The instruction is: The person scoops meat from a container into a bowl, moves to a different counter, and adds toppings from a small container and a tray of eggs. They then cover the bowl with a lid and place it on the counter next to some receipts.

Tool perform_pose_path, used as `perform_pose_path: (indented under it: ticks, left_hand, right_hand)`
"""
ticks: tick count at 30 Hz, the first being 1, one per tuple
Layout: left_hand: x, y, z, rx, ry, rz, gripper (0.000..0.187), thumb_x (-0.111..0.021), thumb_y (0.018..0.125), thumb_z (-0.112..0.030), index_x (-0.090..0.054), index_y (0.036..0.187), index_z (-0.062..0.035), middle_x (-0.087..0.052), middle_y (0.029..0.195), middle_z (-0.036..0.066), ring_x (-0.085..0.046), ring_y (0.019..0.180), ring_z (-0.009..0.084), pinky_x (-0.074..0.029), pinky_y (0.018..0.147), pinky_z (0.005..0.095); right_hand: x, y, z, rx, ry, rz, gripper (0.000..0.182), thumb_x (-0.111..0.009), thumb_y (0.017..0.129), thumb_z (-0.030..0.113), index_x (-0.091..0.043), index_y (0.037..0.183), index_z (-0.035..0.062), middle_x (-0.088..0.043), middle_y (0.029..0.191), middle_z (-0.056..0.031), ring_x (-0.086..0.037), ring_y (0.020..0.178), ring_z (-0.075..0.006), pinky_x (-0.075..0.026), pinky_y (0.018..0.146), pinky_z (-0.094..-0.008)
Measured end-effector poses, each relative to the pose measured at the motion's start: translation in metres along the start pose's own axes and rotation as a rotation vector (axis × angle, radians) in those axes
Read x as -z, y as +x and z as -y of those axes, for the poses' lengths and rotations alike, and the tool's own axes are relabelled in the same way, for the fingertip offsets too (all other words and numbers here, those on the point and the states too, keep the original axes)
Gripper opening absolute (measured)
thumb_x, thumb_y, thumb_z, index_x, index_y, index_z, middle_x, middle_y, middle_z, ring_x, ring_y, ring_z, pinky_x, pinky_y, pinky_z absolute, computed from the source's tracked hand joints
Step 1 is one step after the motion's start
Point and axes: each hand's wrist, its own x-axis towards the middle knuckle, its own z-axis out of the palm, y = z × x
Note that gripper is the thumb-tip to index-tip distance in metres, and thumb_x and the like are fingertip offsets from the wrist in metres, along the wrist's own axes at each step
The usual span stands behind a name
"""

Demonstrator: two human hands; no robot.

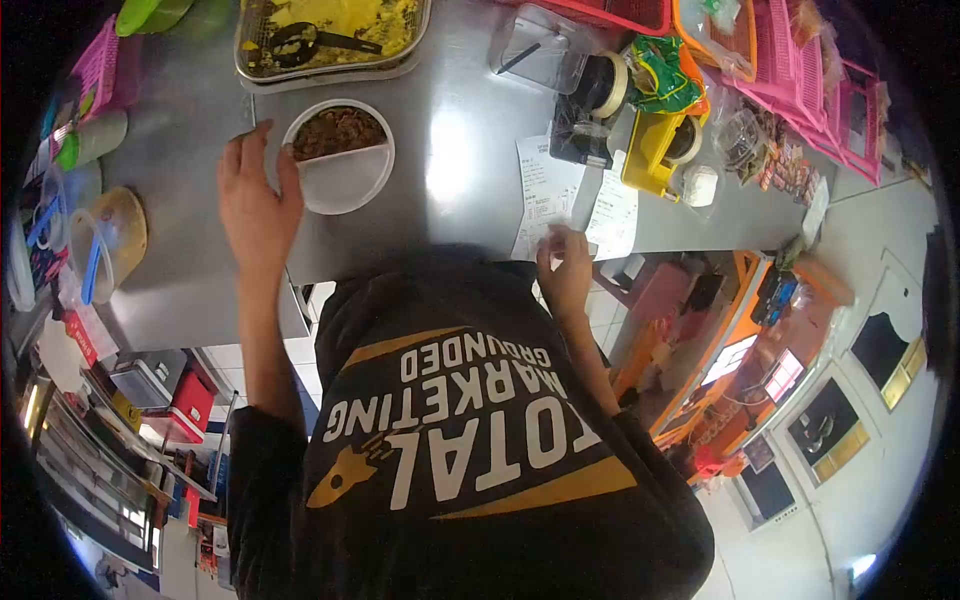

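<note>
A round white divided bowl (345, 185) stands on the steel table, with brown shredded food (338, 132) in its far half and the near half bare. My left hand (258, 195) is at the bowl's left side, fingers apart and thumb by the rim; whether it touches is hard to tell. At the table's front edge, my right hand (566, 268) has its fingers curled on the lower end of a printed receipt (548, 190). A second receipt (614, 212) lies just right of it.
Beyond the bowl is a metal tray (330, 68) of yellow food with a black spoon (320, 42). A yellow tape dispenser (648, 150), a clear container (540, 50) and pink baskets (785, 75) crowd the right. Tubs (122, 235) stand at left.
</note>
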Motion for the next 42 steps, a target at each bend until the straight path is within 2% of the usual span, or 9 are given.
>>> perform_pose_path:
  ticks: [2, 16, 18, 21, 30, 33, 38, 40, 42]
  left_hand:
    - [-0.004, 0.002, 0.016, 0.156, -0.091, 0.201, 0.022, -0.062, 0.095, -0.011, -0.066, 0.114, -0.0009, -0.067, 0.1, 0.021, -0.067, 0.084, 0.0365, -0.054, 0.074, 0.0434]
    - [-0.013, -0.035, 0.038, 0.418, -0.274, 0.174, 0.006, -0.063, 0.089, -0.009, -0.065, 0.091, -0.003, -0.068, 0.071, 0.017, -0.069, 0.062, 0.0305, -0.052, 0.058, 0.0391]
    - [-0.008, -0.054, 0.036, 0.547, -0.181, 0.153, 0.004, -0.064, 0.089, -0.005, -0.062, 0.086, -0.002, -0.065, 0.065, 0.009, -0.061, 0.059, 0.0117, -0.049, 0.054, 0.0309]
    - [0.0, -0.09, 0.044, 0.865, -0.489, 0.034, 0.009, -0.058, 0.092, -0.003, -0.056, 0.084, 0.0017, -0.064, 0.063, 0.01, -0.064, 0.053, 0.0153, -0.051, 0.048, 0.0314]
    - [0.03, -0.12, 0.119, 0.982, -0.388, -0.186, 0.02, -0.065, 0.088, -0.013, -0.057, 0.077, 0.0018, -0.061, 0.06, 0.018, -0.067, 0.053, 0.0296, -0.051, 0.052, 0.0418]
    - [0.072, -0.102, 0.144, 0.818, -0.067, 0.008, 0.024, -0.069, 0.087, -0.02, -0.06, 0.084, 0.0017, -0.062, 0.062, 0.019, -0.067, 0.056, 0.0348, -0.05, 0.053, 0.0443]
    - [0.176, 0.053, 0.237, 0.536, 0.075, -0.441, 0.028, -0.071, 0.088, -0.027, -0.061, 0.097, -0.0014, -0.062, 0.069, 0.017, -0.064, 0.063, 0.0376, -0.05, 0.058, 0.0462]
    - [0.189, 0.14, 0.312, 0.381, 0.161, -0.636, 0.037, -0.07, 0.086, -0.031, -0.059, 0.104, -0.0015, -0.065, 0.088, 0.02, -0.065, 0.081, 0.0393, -0.053, 0.071, 0.0499]
    - [0.192, 0.214, 0.398, 0.462, 0.319, -0.436, 0.065, -0.074, 0.079, -0.041, -0.052, 0.126, -0.0018, -0.058, 0.116, 0.027, -0.059, 0.106, 0.0448, -0.054, 0.084, 0.0519]
  right_hand:
    - [0.003, -0.003, -0.003, -0.004, -0.006, 0.014, 0.023, -0.067, 0.089, 0.005, -0.061, 0.11, 0.0003, -0.062, 0.096, -0.0174, -0.065, 0.082, -0.0309, -0.053, 0.072, -0.0392]
    - [0.013, 0.002, 0.003, 0.027, -0.021, 0.078, 0.026, -0.068, 0.086, 0.002, -0.062, 0.111, 0.0037, -0.067, 0.102, -0.0162, -0.07, 0.087, -0.0306, -0.055, 0.076, -0.0374]
    - [0.013, 0.011, 0.0, 0.138, -0.181, 0.1, 0.031, -0.068, 0.085, 0.005, -0.063, 0.116, 0.0043, -0.067, 0.101, -0.0145, -0.07, 0.087, -0.0304, -0.055, 0.077, -0.0388]
    - [0.021, 0.037, 0.052, 0.125, -0.116, 0.155, 0.021, -0.065, 0.089, 0.008, -0.065, 0.109, 0.0042, -0.066, 0.095, -0.0134, -0.068, 0.082, -0.0282, -0.054, 0.073, -0.0393]
    - [-0.026, 0.147, 0.301, 0.753, 0.094, 0.16, 0.018, -0.069, 0.086, 0.007, -0.067, 0.104, 0.0037, -0.068, 0.095, -0.0121, -0.068, 0.08, -0.0284, -0.055, 0.07, -0.0378]
    - [-0.048, 0.175, 0.391, 0.964, 0.109, 0.145, 0.018, -0.07, 0.086, 0.008, -0.067, 0.103, 0.005, -0.068, 0.094, -0.0105, -0.068, 0.08, -0.0289, -0.055, 0.07, -0.0378]
    - [-0.066, 0.189, 0.466, 1.086, 0.044, 0.168, 0.019, -0.07, 0.087, 0.011, -0.067, 0.104, 0.0061, -0.068, 0.095, -0.0109, -0.068, 0.083, -0.03, -0.055, 0.071, -0.0389]
    - [-0.075, 0.188, 0.471, 1.059, 0.003, 0.227, 0.02, -0.07, 0.087, 0.012, -0.067, 0.106, 0.006, -0.068, 0.095, -0.0118, -0.068, 0.084, -0.031, -0.055, 0.072, -0.0398]
    - [-0.078, 0.188, 0.472, 1.058, -0.017, 0.265, 0.02, -0.069, 0.088, 0.008, -0.066, 0.108, 0.0044, -0.066, 0.092, -0.0124, -0.067, 0.072, -0.0277, -0.053, 0.066, -0.0382]
